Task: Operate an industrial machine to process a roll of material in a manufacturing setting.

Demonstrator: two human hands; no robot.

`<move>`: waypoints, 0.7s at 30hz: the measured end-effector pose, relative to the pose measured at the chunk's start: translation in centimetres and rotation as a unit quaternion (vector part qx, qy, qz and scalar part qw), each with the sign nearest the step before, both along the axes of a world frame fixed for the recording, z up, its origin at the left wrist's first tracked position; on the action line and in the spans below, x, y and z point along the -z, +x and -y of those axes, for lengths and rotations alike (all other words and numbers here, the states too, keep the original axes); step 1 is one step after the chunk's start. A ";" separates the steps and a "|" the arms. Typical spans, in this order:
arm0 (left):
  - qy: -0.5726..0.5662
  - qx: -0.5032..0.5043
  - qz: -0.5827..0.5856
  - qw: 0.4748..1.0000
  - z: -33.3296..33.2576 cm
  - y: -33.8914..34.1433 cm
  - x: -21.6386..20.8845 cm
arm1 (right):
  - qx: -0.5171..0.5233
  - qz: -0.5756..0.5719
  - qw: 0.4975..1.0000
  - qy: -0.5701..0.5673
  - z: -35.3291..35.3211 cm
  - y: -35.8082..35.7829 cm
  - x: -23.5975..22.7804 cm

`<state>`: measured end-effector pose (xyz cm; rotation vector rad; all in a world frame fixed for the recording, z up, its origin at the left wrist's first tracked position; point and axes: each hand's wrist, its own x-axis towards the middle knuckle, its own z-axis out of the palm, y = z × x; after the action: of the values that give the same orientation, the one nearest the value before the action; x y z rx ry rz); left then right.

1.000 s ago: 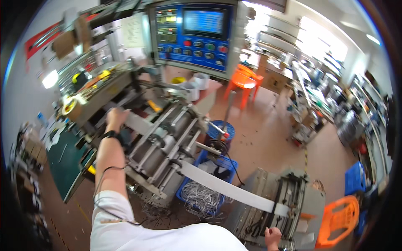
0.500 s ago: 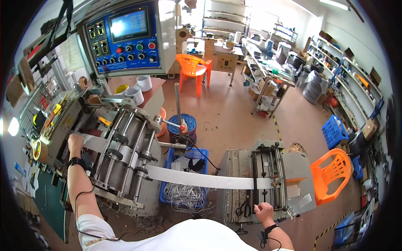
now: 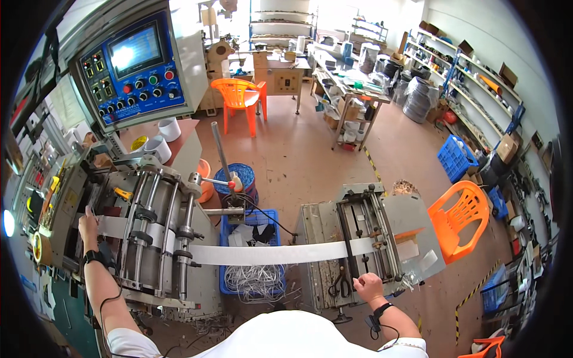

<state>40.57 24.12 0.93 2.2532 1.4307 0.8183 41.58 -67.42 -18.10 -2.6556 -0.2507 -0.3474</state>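
Note:
A long white strip with a finely toothed edge (image 3: pixel 268 255) runs from the roller machine (image 3: pixel 161 238) on my left across to the low grey machine (image 3: pixel 325 238) on my right. At the strip's left end, beside the rollers, my left hand (image 3: pixel 88 230) is closed on it, the fingertips partly hidden. My right hand (image 3: pixel 368 287) is a fist at the near edge of the right machine, by the lower end of a dark bar (image 3: pixel 349 241). Whatever that fist holds is hidden. Black-handled scissors (image 3: pixel 340 286) lie against the right machine, left of this hand.
Under the strip stands a blue crate (image 3: pixel 277 224) of white scrap. An upright metal post (image 3: pixel 221 152) rises behind the strip. The control panel (image 3: pixel 128 68) hangs over the left machine. An orange chair (image 3: pixel 459 221) stands to the right, another orange chair (image 3: pixel 239 98) farther back.
My view has turned right, so the scene sits farther left in the picture. Both hands keep about the same places on the machines, and the strip still spans between them.

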 end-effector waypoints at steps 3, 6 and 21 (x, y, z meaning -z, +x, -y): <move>-0.037 0.036 0.038 0.998 1.1 0.4 -0.5 | 0.001 0.008 1.000 -0.006 0.2 -0.1 0.1; -0.050 0.046 0.075 0.995 1.7 0.2 -1.1 | 0.005 0.006 1.000 -0.008 0.1 -0.1 0.1; 0.043 0.089 0.018 0.995 -0.8 -0.2 0.7 | 0.007 0.001 1.000 -0.008 0.0 0.0 -0.1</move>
<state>40.39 24.96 0.23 2.3759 1.1790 0.8714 41.57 -67.44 -17.96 -2.6737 -0.2360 -0.3527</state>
